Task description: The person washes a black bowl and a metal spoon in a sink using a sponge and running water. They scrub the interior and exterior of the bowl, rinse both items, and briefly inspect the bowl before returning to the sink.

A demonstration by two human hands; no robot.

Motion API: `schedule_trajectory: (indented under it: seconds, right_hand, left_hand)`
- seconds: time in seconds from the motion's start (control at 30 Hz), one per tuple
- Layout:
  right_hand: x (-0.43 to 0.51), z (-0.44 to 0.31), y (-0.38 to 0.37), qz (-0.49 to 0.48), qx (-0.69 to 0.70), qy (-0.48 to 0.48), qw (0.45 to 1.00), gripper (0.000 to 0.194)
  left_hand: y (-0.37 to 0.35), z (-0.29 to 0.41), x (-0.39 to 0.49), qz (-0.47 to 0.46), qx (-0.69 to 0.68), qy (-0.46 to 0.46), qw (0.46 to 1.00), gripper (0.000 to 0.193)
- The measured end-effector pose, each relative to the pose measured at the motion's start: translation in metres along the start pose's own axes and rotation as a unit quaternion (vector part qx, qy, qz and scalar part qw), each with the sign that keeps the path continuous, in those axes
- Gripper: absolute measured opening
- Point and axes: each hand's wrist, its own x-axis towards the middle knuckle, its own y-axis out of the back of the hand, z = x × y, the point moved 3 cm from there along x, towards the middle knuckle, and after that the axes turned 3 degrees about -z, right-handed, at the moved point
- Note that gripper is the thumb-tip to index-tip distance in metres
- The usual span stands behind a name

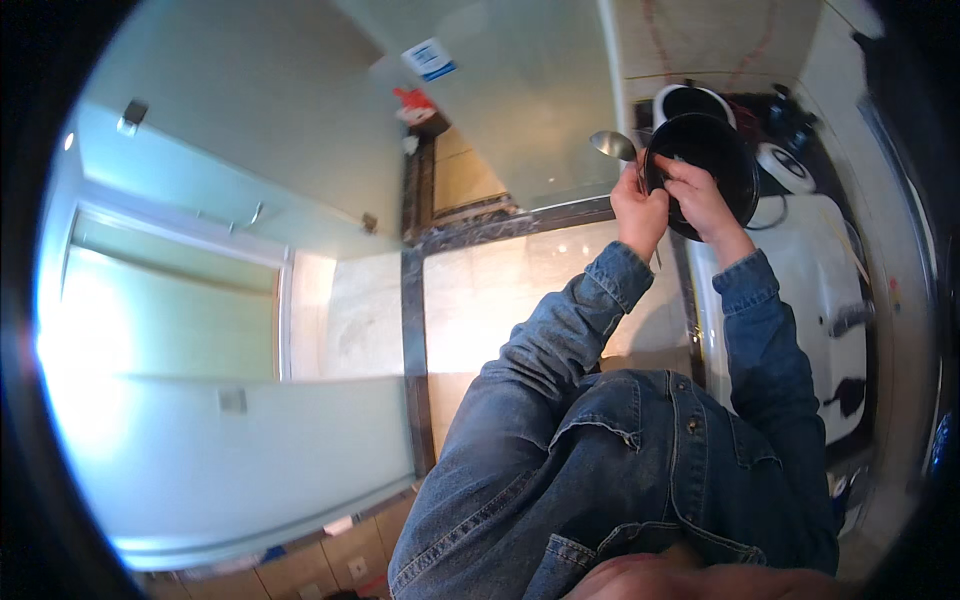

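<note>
A round black pot (727, 150) is in front of me at the upper right, above the counter corner, its dark inside facing up. My left hand (637, 210) is at the pot's left rim, its fingers closed around the handle of a metal ladle. The ladle's shiny bowl (613, 145) points up and left, outside the pot, and the thin handle end shows below my hand. My right hand (699, 199) reaches over the near rim, fingers bent inside the pot near its left wall. Whether those fingers grip anything is hidden.
A white appliance (660, 109) with a dark round opening stands behind the pot. A white oval object (786, 168) lies right of it. The white sink (780, 240) with a faucet (851, 319) is at right. Frosted glass panels (525, 97) stand at left.
</note>
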Motion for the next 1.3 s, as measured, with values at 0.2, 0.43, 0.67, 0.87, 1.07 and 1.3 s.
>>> schedule_trajectory:
  seconds: [0.2, 0.43, 0.67, 0.87, 1.07, 1.3]
  right_hand:
    - [0.095, 0.053, -0.043, 0.174, 0.328, -0.118, 0.921, 0.019]
    - [0.163, 0.005, -0.258, -0.125, -0.082, 0.058, 0.987, 0.041]
    - [0.306, 0.004, -0.388, -0.051, 0.295, -0.038, 0.953, 0.048]
    - [0.326, -0.01, -0.529, -0.259, 0.222, -0.01, 0.94, 0.045]
    - [0.416, 0.002, -0.625, -0.342, 0.193, 0.028, 0.919, 0.037]
    - [0.425, -0.008, -0.699, -0.385, 0.217, 0.058, 0.895, 0.035]
  left_hand:
    - [0.094, 0.007, 0.013, 0.099, 0.049, -0.002, 0.994, 0.052]
    - [0.272, 0.035, 0.077, 0.219, 0.126, -0.067, 0.965, 0.032]
    - [0.401, 0.099, 0.133, 0.27, 0.016, -0.106, 0.957, 0.055]
    - [0.526, 0.112, 0.154, 0.353, 0.065, -0.149, 0.921, 0.052]
    - [0.606, 0.146, 0.177, 0.461, 0.126, -0.126, 0.869, 0.049]
    - [0.636, 0.179, 0.188, 0.528, 0.217, -0.176, 0.802, 0.058]
